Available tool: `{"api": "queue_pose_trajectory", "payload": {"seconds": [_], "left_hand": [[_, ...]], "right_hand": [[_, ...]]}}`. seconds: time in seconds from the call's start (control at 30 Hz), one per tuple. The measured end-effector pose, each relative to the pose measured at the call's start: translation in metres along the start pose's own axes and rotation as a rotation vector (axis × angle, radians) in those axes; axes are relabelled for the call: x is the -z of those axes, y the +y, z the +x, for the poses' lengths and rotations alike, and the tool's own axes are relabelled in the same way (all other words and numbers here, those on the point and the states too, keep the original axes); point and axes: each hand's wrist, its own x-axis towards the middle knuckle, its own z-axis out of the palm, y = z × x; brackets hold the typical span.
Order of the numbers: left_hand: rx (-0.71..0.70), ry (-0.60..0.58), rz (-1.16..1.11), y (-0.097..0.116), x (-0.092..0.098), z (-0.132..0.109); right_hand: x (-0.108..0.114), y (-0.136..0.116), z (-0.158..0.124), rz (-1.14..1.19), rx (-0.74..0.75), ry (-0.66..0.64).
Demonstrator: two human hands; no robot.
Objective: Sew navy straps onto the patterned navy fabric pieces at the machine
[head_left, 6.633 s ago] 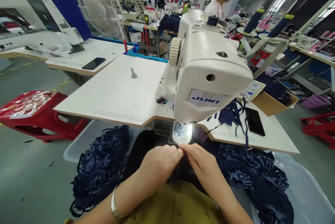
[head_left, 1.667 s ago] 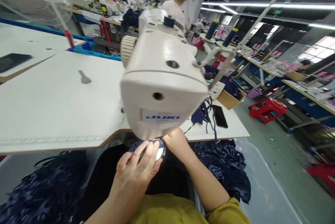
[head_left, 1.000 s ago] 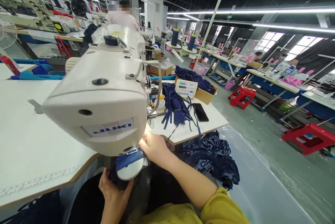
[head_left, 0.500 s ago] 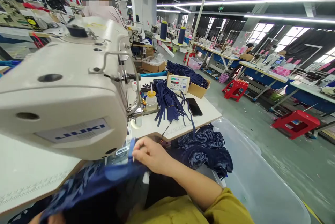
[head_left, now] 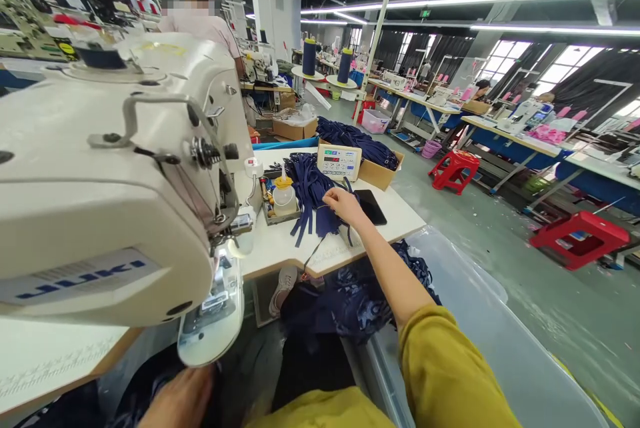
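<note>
My right hand (head_left: 342, 205) is over the bundle of navy fabric strips (head_left: 306, 181) on the white table, fingers pinched together at the strips beside a black phone (head_left: 371, 207). My left hand (head_left: 187, 391) is low, just below the free arm (head_left: 213, 328) of the white JUKI sewing machine (head_left: 100, 215); motion blurs it and its fingers are hidden. Dark fabric (head_left: 145, 388) lies around and behind the left hand. Patterned navy fabric (head_left: 360, 301) hangs below the table edge, under my right forearm.
A control panel (head_left: 339, 162), an oil bottle (head_left: 284, 195) in a small tray and a carton (head_left: 381, 171) of navy strips stand on the table. A large translucent bin (head_left: 480, 335) is at the right. Red stools (head_left: 580, 238) stand on the floor. Another person (head_left: 200, 21) is beyond the machine.
My right hand has let go of the blue fabric near the needle and moved forward to the strips. The fabric has left the machine's arm area, and my left hand has moved rightward and up.
</note>
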Motion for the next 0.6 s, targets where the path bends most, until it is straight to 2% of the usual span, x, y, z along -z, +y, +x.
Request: {"api": "queue_pose_trajectory", "payload": {"seconds": [0.07, 0.13, 0.23, 0.3, 0.37, 0.43, 0.5, 0.6], "left_hand": [[-0.14, -0.041, -0.211, 0.025, -0.01, 0.033], [-0.198, -0.042, -0.282, 0.054, -0.028, 0.08], [-0.172, 0.016, -0.335, 0.092, -0.063, 0.156], [-0.108, 0.086, -0.345, 0.107, -0.085, 0.201], [-0.059, 0.119, -0.347, 0.114, -0.103, 0.237], [-0.041, 0.1, -0.339, 0.114, -0.116, 0.263], [-0.045, 0.051, -0.321, 0.11, -0.122, 0.28], [-0.049, -0.024, -0.277, 0.101, -0.122, 0.293]], "right_hand": [[0.003, 0.002, 0.028, -0.071, -0.079, 0.008], [-0.001, 0.001, 0.048, -0.132, -0.143, -0.018], [-0.01, 0.0, 0.062, -0.191, -0.186, -0.106], [-0.014, 0.002, 0.065, -0.216, -0.183, -0.155], [-0.016, 0.006, 0.064, -0.235, -0.17, -0.181], [-0.017, 0.011, 0.063, -0.249, -0.153, -0.194], [-0.018, 0.014, 0.064, -0.259, -0.137, -0.2], [-0.018, 0.016, 0.07, -0.263, -0.112, -0.212]]}}
